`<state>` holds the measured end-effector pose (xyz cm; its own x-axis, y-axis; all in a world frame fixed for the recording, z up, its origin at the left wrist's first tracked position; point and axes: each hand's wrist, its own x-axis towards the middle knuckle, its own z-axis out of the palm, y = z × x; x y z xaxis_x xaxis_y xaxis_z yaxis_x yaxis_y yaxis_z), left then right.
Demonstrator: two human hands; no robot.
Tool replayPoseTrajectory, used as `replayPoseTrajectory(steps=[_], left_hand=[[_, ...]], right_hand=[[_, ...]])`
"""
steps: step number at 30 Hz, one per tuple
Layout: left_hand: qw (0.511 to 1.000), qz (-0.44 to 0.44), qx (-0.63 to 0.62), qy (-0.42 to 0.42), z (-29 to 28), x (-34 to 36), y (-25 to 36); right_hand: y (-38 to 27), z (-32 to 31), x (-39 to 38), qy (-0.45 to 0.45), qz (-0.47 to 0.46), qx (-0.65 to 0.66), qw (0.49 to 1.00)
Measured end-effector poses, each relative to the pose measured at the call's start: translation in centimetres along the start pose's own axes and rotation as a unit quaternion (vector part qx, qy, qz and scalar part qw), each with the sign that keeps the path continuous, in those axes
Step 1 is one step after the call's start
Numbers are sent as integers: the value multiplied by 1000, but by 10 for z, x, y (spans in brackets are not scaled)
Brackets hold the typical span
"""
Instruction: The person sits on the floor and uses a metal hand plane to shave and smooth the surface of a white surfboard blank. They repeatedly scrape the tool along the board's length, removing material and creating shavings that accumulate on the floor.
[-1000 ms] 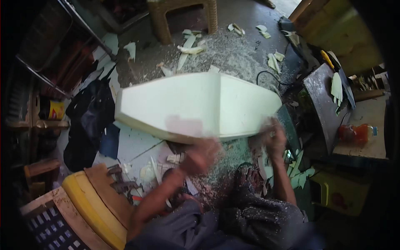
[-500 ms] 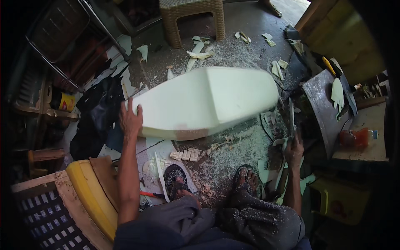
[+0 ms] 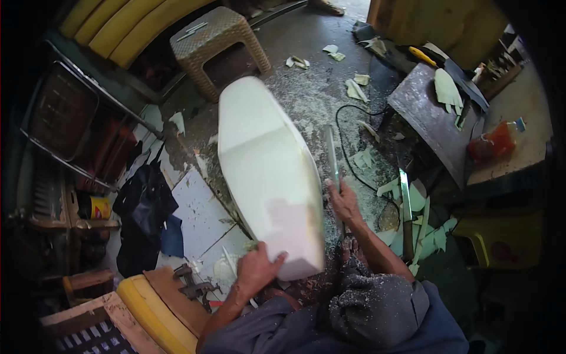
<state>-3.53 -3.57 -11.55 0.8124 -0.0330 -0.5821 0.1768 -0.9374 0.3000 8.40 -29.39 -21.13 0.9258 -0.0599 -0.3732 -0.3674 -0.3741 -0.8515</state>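
A long white seat foam (image 3: pixel 265 159), broad in the middle with a crease across it, stands lengthwise before me, its near end by my knees. My left hand (image 3: pixel 258 271) grips the corner of that near end, thumb on the upper face. To the right of the foam, my right hand (image 3: pixel 344 202) is closed round a long, narrow metal blade (image 3: pixel 331 150) that points away from me. The blade appears apart from the foam's right edge. Its lower part is partly hidden by my hand.
A knife (image 3: pixel 406 197) with a dark handle lies on foam scraps at right. A black cord (image 3: pixel 339 118) curves over the dusty floor. A woven-pattern stool (image 3: pixel 215 44) stands at the back, a metal sheet (image 3: pixel 433 112) at right. Black cloth (image 3: pixel 144 212) lies left.
The foam has turned from lying crosswise to pointing away from me. My left hand came nearer with its end; my right hand moved left and forward with the blade. The view shifted.
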Motion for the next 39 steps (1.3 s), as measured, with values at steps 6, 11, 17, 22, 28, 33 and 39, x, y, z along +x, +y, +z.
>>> replayPoseTrajectory(steps=[6,11,17,22,28,33,39], left_hand=[[941,246,-114,-203,2,43,12],[953,235,-17,193,-53,140,-9],[928,98,142,329,-24,219,-18],[923,92,137,347,-4,215,-24],[910,113,167,362,-5,222,-14],[920,108,155,343,-9,218,-21],[921,108,145,345,-3,215,-21]], right_hand=[[-11,-28,31,-89,114,-61,988],[-20,-8,46,-58,-109,-82,989],[-28,44,70,-100,-223,-263,933],[25,-20,-30,-86,-248,-239,935],[-11,30,43,-63,-256,-183,947],[2,17,29,-81,-258,-184,945],[22,-6,-12,-107,-184,-149,966]])
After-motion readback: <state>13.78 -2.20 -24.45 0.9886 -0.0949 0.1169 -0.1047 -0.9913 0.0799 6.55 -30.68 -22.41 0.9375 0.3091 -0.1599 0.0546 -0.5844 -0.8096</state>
